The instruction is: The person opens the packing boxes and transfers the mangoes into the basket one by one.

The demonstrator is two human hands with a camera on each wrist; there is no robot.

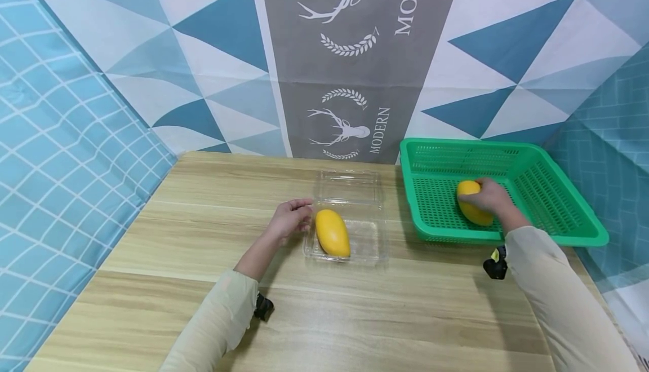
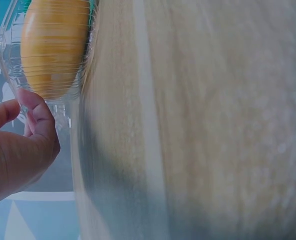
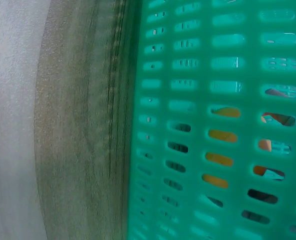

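Observation:
A yellow mango point(image 1: 332, 233) lies in the left part of a clear plastic clamshell box point(image 1: 367, 242), whose lid point(image 1: 350, 186) is folded back toward the wall. At the box's left side, my left hand point(image 1: 291, 220) pinches the rim between thumb and bent forefinger, as the left wrist view shows beside the mango point(image 2: 55, 47). Over in the green basket point(image 1: 583, 222), my right hand point(image 1: 489, 197) grips a second mango point(image 1: 469, 189), thumb and fingers round its upper part. From the right wrist, the basket wall point(image 3: 198, 145) hides most of that hand and fruit; yellow shows through the slots.
Both box and basket stand on a wood-grain table point(image 1: 324, 315), the basket at the back right. A patterned cloth point(image 1: 350, 67) hangs along the table's back edge. The basket's raised rim stands between the right forearm and the fruit inside.

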